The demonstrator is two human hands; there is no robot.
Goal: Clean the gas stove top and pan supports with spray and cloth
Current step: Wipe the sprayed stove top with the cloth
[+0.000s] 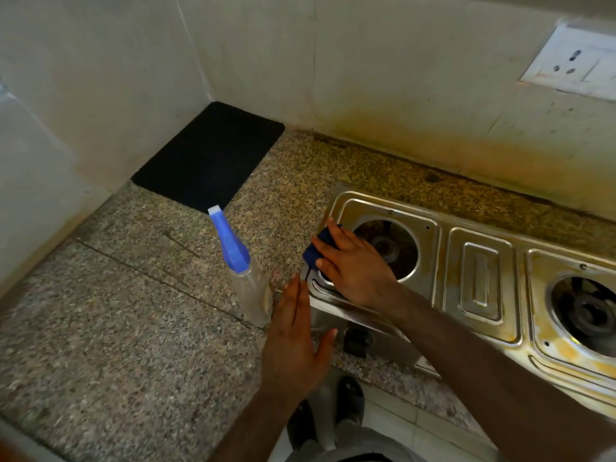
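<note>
A steel gas stove (480,281) stands on the granite counter with yellow-brown stains across its top. No pan supports are on it; both burner openings show. My right hand (353,261) presses a blue cloth (315,250) onto the stove's front left corner, beside the left burner (388,248). My left hand (295,341) lies with straight fingers against the stove's left edge, thumb spread, holding nothing. A clear spray bottle (248,281) with a blue trigger head stands upright on the counter just left of my left hand.
A black mat (210,155) lies in the counter's back corner by the tiled walls. The right burner (590,311) sits near the frame's right edge. A black knob (356,341) is on the stove front. A wall socket (570,61) is upper right. My feet show below the counter edge.
</note>
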